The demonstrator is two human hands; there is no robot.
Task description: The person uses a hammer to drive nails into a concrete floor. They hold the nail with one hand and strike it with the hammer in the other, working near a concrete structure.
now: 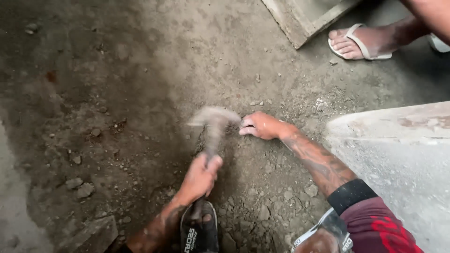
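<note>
Gripping the handle low at centre frame, the left hand (199,178) is clenched on a motion-blurred grey metal-headed hammer (213,122): head-heavy, rigid, best held near the handle end. Right of it, the right hand (262,125) pinches something small, hidden, on the rubble-strewn dirt floor (117,93).

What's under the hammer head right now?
Under the blurred hammer head lies rough, rubble-strewn ground. The right hand pinches something small beside it, but fingers and blur hide what. The left hand grips the handle.
</note>
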